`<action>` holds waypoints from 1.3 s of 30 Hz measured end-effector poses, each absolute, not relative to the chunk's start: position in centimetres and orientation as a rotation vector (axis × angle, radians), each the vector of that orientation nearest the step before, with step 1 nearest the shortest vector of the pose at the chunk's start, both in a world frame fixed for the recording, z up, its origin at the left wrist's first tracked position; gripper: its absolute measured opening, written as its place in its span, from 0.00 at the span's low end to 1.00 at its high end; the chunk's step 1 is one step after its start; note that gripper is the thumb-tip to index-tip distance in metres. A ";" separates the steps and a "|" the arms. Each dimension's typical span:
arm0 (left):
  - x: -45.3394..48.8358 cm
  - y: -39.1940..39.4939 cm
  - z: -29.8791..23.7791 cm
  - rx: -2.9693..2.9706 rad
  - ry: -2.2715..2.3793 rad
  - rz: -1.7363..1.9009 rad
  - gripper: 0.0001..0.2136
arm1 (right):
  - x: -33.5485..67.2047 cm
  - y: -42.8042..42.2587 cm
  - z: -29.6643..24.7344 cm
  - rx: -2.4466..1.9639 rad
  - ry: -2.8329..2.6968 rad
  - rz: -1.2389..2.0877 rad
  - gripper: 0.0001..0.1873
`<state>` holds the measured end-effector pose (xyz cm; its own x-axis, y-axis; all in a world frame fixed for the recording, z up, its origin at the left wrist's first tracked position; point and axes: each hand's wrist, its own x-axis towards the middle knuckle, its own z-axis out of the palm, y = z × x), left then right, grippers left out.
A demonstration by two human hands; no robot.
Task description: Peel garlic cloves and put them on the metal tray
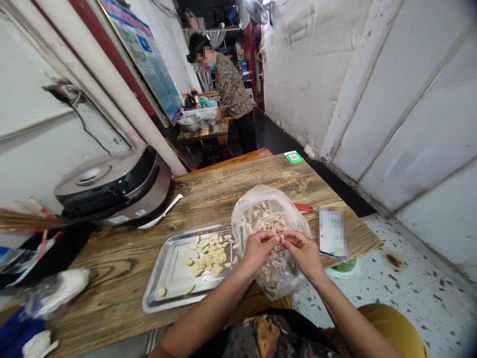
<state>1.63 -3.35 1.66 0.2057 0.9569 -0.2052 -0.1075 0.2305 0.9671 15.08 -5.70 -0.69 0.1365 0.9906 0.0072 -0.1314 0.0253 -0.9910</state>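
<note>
Over an open clear plastic bag [248, 209], my left hand [259, 251] and my right hand [301, 251] meet fingertip to fingertip. Both are closed in a pinch on a small garlic clove [280, 238], mostly covered by the fingers. Loose papery skins and bits of garlic [274, 221] fill the bag beneath them. To the left lies a shallow metal tray [167, 263], its right edge beside the bag. Many pale peeled cloves [212, 253] are heaped towards its right side, with a couple apart near its front edge.
A phone [331, 232] and a red handle [303, 207] lie right of the bag on the wooden table [122, 258]. A rice cooker [115, 186] and white spoon [162, 213] stand behind the tray. A co-worker [233, 87] works at a farther table.
</note>
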 end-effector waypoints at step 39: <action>1.7 -3.0 0.9 1.010 1.206 0.964 0.03 | 14.7 -5.7 0.7 -1.164 -0.989 1.138 0.10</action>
